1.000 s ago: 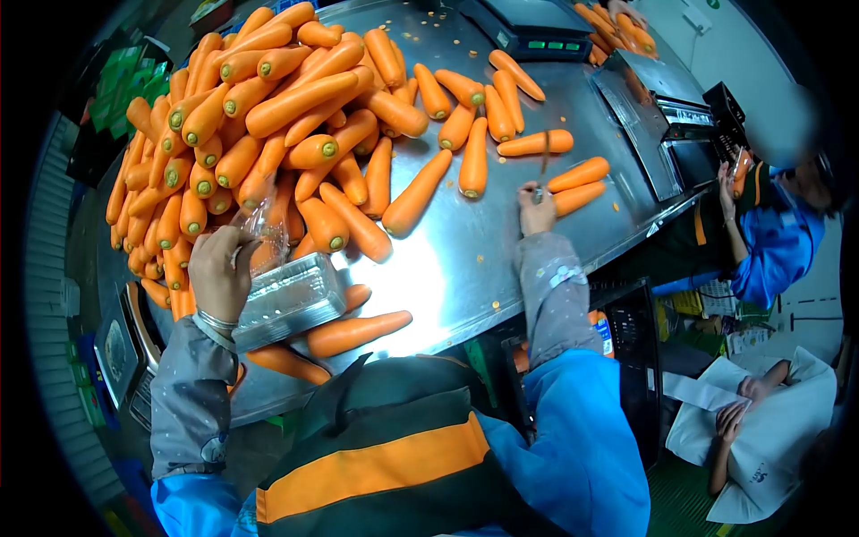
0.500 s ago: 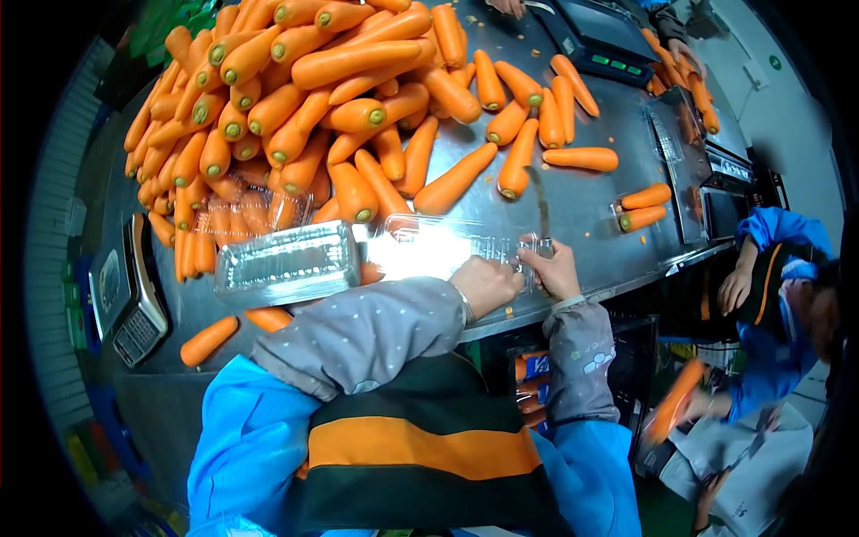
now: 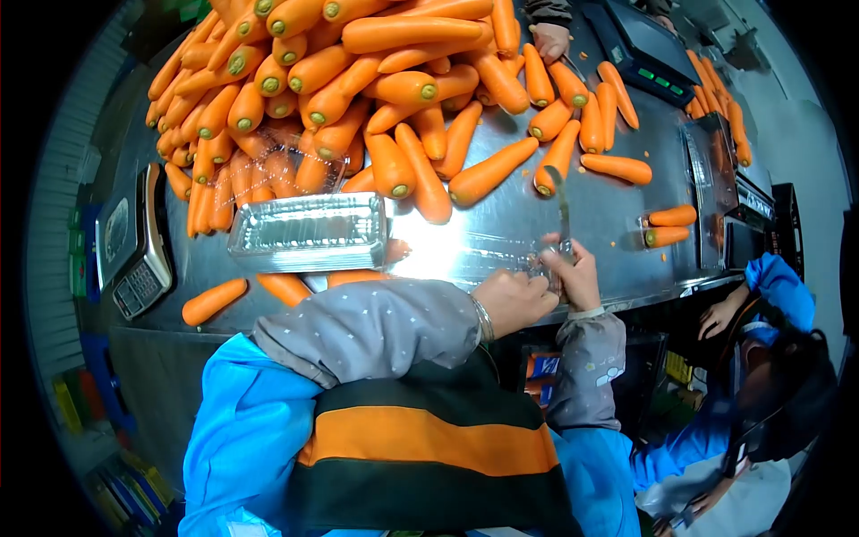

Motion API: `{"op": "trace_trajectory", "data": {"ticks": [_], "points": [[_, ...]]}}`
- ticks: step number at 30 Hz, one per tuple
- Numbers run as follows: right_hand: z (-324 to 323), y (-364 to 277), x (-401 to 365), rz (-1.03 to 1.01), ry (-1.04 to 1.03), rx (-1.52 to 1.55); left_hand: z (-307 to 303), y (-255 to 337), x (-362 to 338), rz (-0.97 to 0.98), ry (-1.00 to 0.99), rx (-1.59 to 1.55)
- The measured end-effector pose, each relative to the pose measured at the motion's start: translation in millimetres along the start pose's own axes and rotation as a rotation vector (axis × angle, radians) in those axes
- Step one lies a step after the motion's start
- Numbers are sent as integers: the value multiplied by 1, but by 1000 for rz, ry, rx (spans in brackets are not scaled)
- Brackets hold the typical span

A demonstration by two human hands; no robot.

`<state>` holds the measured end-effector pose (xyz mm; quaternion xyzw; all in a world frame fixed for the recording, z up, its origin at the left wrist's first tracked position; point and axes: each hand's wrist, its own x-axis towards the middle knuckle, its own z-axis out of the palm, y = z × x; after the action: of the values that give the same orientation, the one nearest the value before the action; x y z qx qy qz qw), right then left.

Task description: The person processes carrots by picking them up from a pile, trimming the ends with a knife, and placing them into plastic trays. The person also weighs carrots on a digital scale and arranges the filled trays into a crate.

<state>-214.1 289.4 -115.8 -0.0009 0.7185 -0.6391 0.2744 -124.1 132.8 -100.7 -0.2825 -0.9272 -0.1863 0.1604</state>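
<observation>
My left hand [image 3: 514, 301] is closed at the right end of a clear plastic container [image 3: 488, 251] lying on the metal table. Against the same end, my right hand [image 3: 580, 276] pinches its edge between thumb and fingers. A thin, dark curved strip [image 3: 564, 210] runs up from beside my right fingers; whether I hold it cannot be told. Glare washes out much of the container. Left of it lies a stack of clear plastic trays [image 3: 309, 234]. Carrots [image 3: 492, 172] are spread just beyond my hands.
A big carrot pile [image 3: 304, 80] covers the far left of the table [image 3: 617, 215]. A scale [image 3: 134, 246] stands at the left, another scale [image 3: 644, 58] at the back. Another person's hand [image 3: 551, 41] is among the far carrots. A co-worker [image 3: 761, 376] is at my right.
My view has shifted, and both hands stay at the container's end. The far person's hand has come in over the carrots. The co-worker at right, who was holding a carrot, has leaned forward.
</observation>
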Motion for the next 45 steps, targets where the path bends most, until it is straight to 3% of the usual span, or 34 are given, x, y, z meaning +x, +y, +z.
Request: {"op": "trace_trajectory", "data": {"ticks": [1,4,5,7,8,9,10,11,12,15,17,18,20,21,23,25,26,27,29,31,32,35,38,41,44,45], "points": [[3,5,1,-25,-77,-62,1,4,-2,-39,-154,-7],[-13,26,15,-241,20,-169,-16,-1,-4,3,-85,-225],[-21,18,14,-126,90,-107,-32,-6,-8,-23,-115,-344],[-50,2,5,89,226,-8,-79,-19,-41,-163,163,-508],[-66,9,6,17,303,-40,-101,-26,-72,-294,326,-447],[-86,18,8,-3,341,-32,-126,-36,-106,-448,322,-351],[-104,37,15,-186,392,-74,-151,-47,-140,-636,302,-251],[-118,40,16,-68,462,-41,-168,-56,-180,-799,295,-187],[-120,41,16,-133,503,-28,-178,-66,-223,-985,235,-73],[-146,52,25,-158,569,-183,-197,-90,-318,-1338,-224,308],[-153,57,29,-155,646,-284,-183,-102,-365,-1328,-281,494],[-154,48,24,-119,661,-493,-175,-110,-384,-1318,-310,586],[-156,55,24,-387,760,-857,-157,-137,-413,-1304,-340,561],[-144,50,23,-427,751,-793,-154,-145,-420,-1295,-354,545],[-111,36,15,-498,758,-675,-166,-147,-410,-1334,-396,443],[-73,20,1,-578,787,-1025,-177,-142,-379,-1363,-383,355],[-62,22,2,-512,752,-927,-184,-135,-364,-1296,-340,272],[-51,29,3,-589,744,-792,-193,-125,-350,-1232,-299,185],[-10,20,-9,-305,638,-412,-216,-99,-296,-1109,-179,-105],[66,-8,-41,-202,340,-23,-224,-78,-235,-984,31,-507],[89,-8,-52,-235,150,109,-220,-70,-206,-1033,53,-829],[127,-4,-65,-146,-103,457,-192,-59,-126,-717,33,-662],[120,-16,-72,-177,-242,627,-169,-42,-52,-669,156,-821],[110,-27,-83,-126,-146,558,-126,-25,-1,-628,162,-1155],[108,-28,-74,-228,206,578,-96,-11,37,-445,210,-741],[99,-25,-71,-249,271,595,-86,-12,43,-444,243,-798]]}}
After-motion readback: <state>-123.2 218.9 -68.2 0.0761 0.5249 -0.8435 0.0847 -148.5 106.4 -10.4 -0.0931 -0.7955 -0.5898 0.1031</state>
